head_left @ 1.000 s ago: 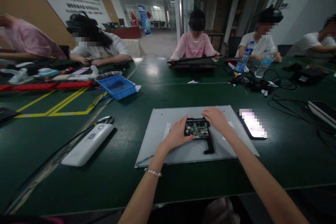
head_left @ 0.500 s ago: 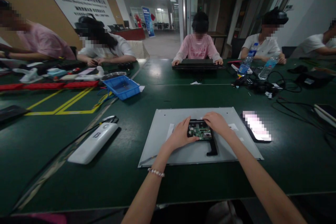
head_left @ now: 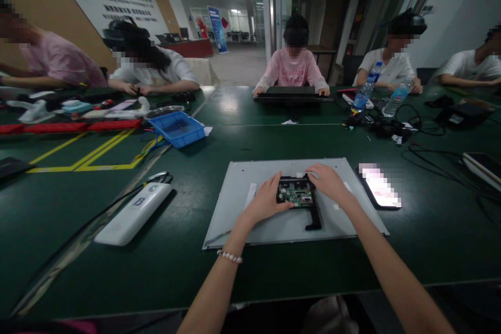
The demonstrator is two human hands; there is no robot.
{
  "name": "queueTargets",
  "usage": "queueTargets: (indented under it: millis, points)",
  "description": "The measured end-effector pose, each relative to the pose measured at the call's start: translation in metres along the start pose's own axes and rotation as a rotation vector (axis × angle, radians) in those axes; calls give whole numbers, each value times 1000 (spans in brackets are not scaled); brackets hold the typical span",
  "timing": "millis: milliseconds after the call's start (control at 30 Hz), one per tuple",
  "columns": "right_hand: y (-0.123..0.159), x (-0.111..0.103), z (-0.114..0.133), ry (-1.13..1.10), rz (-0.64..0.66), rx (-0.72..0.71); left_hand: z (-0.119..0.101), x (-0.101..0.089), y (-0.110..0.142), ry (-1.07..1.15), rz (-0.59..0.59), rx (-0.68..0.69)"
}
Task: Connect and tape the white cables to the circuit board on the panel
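Observation:
A green circuit board [head_left: 299,197] in a black plastic frame [head_left: 314,219] lies on a flat grey-white panel [head_left: 266,232] in front of me. The frame has a bent arm reaching down at its right. My left hand [head_left: 268,199] grips the board's left side, thumb along the lower edge and fingers toward the top. At the upper right corner of the frame are the bent fingers of my right hand [head_left: 327,183]; their tips are partly hidden. White strips of tape show on the panel around the board.
A white power bank [head_left: 133,215] with a cable lies left, a lit phone [head_left: 379,187] right of the panel. Farther back are a blue tray [head_left: 178,129], water bottles [head_left: 397,98] and tangled cables [head_left: 378,120]. Several people sit across the green table [head_left: 242,138].
The whole view has shifted slightly. My right fingertips have slid a little to the right along the frame, uncovering more of its upper right corner. The left hand keeps its hold.

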State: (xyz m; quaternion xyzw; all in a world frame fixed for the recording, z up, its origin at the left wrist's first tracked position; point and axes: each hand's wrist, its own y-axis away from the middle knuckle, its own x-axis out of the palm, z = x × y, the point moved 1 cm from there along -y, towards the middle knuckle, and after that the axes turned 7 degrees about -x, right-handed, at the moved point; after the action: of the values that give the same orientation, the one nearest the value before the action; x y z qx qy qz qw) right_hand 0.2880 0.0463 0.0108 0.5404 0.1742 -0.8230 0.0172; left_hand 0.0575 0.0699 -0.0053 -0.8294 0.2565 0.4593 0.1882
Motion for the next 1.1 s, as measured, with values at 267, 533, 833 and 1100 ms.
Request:
queueTargets:
  millis: [267, 533, 833, 1100]
  points:
    - [40, -14, -41, -104, 56, 204, -2, -2, 1, 9, 5, -7]
    - [52, -3, -53, -174, 116, 254, -3, -3, 1, 1, 34, -14]
    - [64, -1, -44, -428, -99, 362, -6, -5, 2, 14, 22, -9]
    - [70, 24, -22, -689, -132, 368, -22, -9, 0, -27, -77, 23]
